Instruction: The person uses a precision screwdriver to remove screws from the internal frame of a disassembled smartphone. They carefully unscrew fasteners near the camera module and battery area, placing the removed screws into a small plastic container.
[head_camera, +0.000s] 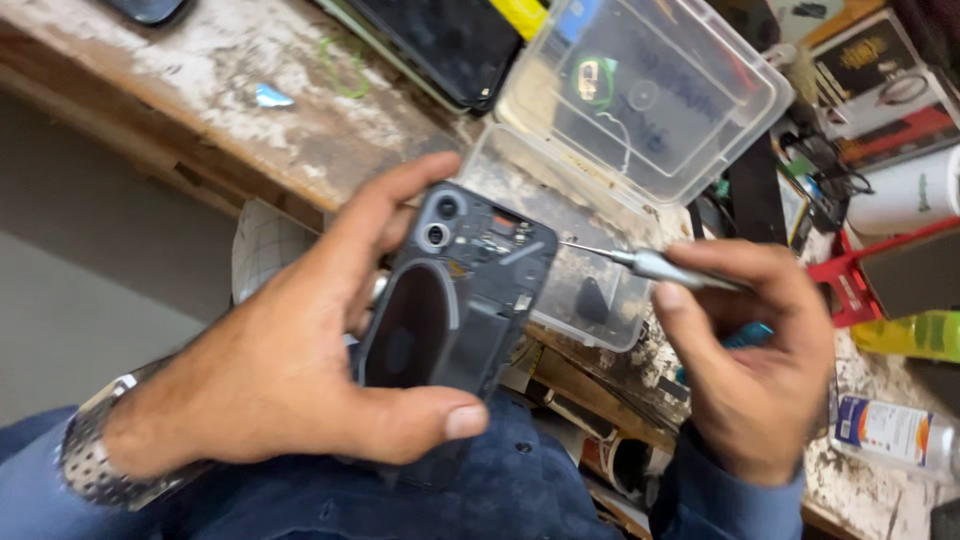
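Note:
My left hand (290, 360) grips a dark smartphone (455, 290) with its back cover off, showing the camera lenses and inner parts. The thumb lies across its lower end, and the fingers wrap its upper left side. My right hand (750, 350) holds a thin silver screwdriver (640, 262) whose tip points left toward the phone's upper right edge. A metal watch sits on my left wrist (90, 450).
An open clear plastic box (640, 110) with its lid up lies on the worn wooden workbench (250, 110) behind the phone. Another dark phone (440, 40) rests at the top. A white cup (910, 195), a small bottle (890, 432), red tools and clutter fill the right.

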